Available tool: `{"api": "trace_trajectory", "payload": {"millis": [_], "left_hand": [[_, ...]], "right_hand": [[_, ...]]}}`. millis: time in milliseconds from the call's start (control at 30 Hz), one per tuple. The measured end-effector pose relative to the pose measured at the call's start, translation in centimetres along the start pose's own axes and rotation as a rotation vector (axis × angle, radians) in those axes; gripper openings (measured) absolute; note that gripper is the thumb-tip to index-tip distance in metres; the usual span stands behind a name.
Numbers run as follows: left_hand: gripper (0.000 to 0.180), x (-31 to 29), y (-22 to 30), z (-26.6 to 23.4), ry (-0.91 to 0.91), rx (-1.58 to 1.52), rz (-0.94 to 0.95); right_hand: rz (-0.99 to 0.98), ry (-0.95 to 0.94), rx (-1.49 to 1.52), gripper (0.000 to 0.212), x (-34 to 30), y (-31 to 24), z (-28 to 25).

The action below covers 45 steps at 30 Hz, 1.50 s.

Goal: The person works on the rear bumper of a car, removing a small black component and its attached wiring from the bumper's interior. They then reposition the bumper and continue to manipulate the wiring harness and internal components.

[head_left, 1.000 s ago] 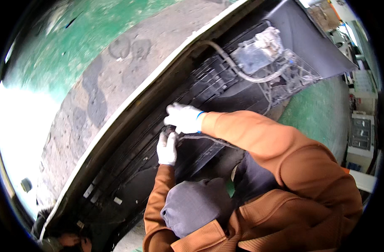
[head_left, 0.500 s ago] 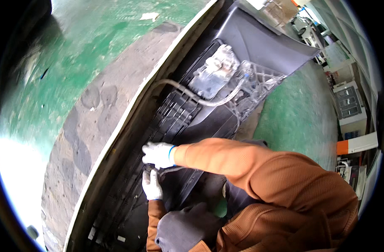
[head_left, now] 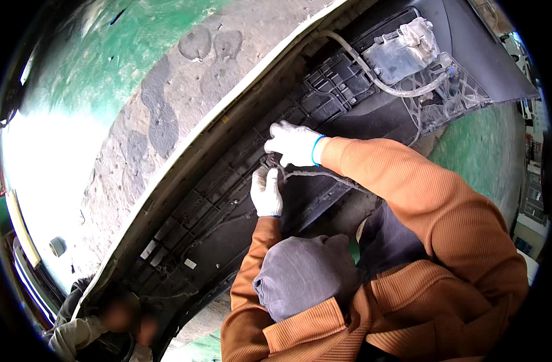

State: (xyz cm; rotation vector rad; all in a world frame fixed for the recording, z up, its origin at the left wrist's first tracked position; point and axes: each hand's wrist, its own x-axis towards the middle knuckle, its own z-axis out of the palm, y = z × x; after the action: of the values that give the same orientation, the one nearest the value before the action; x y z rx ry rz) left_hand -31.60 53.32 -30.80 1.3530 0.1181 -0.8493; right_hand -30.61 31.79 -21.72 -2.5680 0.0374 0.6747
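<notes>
A large dark car bumper (head_left: 324,145) with a pale outer edge lies with its ribbed inner side up. Over its middle, both my hands in white gloves meet at a small dark fitting. My left hand (head_left: 267,192) is closed, its thumb and fingers pinching the end of a taped wiring harness (head_left: 327,175) that runs off to the right. Just above it, my right hand (head_left: 294,143) is closed, fingers bent toward the same spot. What lies within its grip is hidden.
A curved grey hose (head_left: 402,92) and a clear plastic-wrapped box (head_left: 401,53) sit on the bumper's far right part. My grey-clothed knee (head_left: 306,277) is close below my hands. Another person's sleeve (head_left: 77,338) shows at the lower left. Worn green floor (head_left: 143,57) surrounds a grey patch.
The view has turned, so the bumper and my hands appear farther right and higher. Another person has come into view at the lower left. Both hands stay at the same spot on the bumper.
</notes>
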Motion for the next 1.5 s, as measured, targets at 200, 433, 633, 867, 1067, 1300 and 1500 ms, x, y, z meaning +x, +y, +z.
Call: {"api": "trace_trajectory", "payload": {"millis": [200, 433, 633, 867, 1067, 1300, 1500], "left_hand": [[0.021, 0.4, -0.9, 0.0, 0.05, -0.055, -0.005], [0.022, 0.0, -0.2, 0.5, 0.021, 0.02, 0.038], [0.026, 0.0, 0.2, 0.6, 0.003, 0.134, 0.087], [0.026, 0.6, -0.5, 0.0, -0.026, 0.307, 0.135], [0.026, 0.8, -0.5, -0.3, -0.056, 0.289, 0.125], [0.026, 1.0, -0.5, -0.4, -0.052, 0.331, 0.083], [0.023, 0.8, -0.2, -0.1, -0.11, 0.171, 0.115]], "right_hand": [[-0.006, 0.028, 0.018, 0.044, 0.0, 0.1, 0.2], [-0.008, 0.044, 0.006, 0.044, 0.0, 0.3, 0.5], [-0.016, 0.046, 0.019, 0.045, 0.1, 0.3, 0.4], [0.015, 0.017, 0.062, 0.059, -0.1, 0.5, 0.1], [0.001, 0.056, 0.104, 0.069, -0.3, 1.0, 0.7], [-0.018, 0.049, 0.193, 0.068, -0.1, 2.0, 0.7], [-0.046, 0.015, 0.296, 0.057, 0.2, 4.0, 0.2]]}}
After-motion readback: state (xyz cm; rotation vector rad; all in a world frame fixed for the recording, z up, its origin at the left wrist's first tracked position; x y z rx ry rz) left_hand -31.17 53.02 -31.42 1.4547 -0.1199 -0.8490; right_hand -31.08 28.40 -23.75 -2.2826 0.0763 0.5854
